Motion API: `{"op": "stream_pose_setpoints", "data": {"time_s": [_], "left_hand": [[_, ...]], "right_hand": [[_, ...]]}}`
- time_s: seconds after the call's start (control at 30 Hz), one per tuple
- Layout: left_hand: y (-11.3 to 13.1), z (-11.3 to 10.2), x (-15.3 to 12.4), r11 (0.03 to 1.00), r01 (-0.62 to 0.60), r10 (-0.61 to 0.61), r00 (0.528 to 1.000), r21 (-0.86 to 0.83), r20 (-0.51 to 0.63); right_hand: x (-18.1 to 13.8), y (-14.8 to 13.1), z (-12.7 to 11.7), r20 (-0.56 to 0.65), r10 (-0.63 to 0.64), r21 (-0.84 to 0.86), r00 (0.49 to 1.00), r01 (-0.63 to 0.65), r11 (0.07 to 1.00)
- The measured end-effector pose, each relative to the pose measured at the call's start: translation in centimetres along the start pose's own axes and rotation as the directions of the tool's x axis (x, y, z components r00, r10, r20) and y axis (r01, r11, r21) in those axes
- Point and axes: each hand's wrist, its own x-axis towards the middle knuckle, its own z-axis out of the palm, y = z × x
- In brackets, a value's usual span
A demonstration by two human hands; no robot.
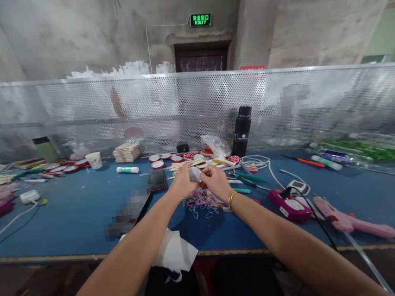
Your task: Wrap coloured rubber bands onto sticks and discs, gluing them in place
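My left hand (182, 183) and my right hand (215, 181) meet over the middle of the blue table (78, 215), fingers closed together around a small white object (195, 174). I cannot make out what it is. A gold bracelet (231, 199) sits on my right wrist. Right under the hands lies a heap of small coloured rubber bands (201, 199).
A pink glue gun (354, 222) and a pink device (290, 205) with cables lie right. A black bottle (242, 131), red-white round discs (157, 164), pens, a white cup (95, 160), stacked pads (126, 152) stand further back. Perforated metal screen (144, 106) behind. White paper (174, 252) hangs over the front edge.
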Motion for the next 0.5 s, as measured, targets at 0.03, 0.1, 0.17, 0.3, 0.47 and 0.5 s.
{"op": "stream_pose_setpoints", "data": {"time_s": [0.03,0.1,0.17,0.3,0.47,0.5], "left_hand": [[0.1,0.0,0.0,1.0,-0.011,0.011,1.0,0.003,0.001],[0.3,0.1,-0.1,0.999,-0.026,0.026,1.0,0.03,0.0],[0.5,0.2,-0.2,0.998,-0.046,0.046,0.999,0.047,-0.012],[0.7,0.4,-0.3,0.989,-0.14,0.141,0.989,0.04,-0.039],[0.9,0.1,-0.5,0.965,-0.257,0.255,0.966,0.054,0.048],[1.1,-0.1,-0.5,0.964,-0.259,0.257,0.965,0.051,0.044]], "right_hand": [[0.1,0.1,0.0,-0.012,-0.009,-0.01,1.0,0.009,1.0],[0.2,0.3,0.0,-0.037,-0.024,-0.022,0.999,0.023,0.999],[0.2,0.4,0.0,-0.046,-0.025,-0.006,0.999,0.024,1.0],[0.3,0.6,0.2,-0.034,0.037,0.125,0.999,-0.032,0.992],[0.9,0.5,-0.5,-0.042,0.063,0.174,0.997,-0.055,0.983],[1.1,0.5,-0.8,-0.043,0.055,0.168,0.998,-0.047,0.985]]}}
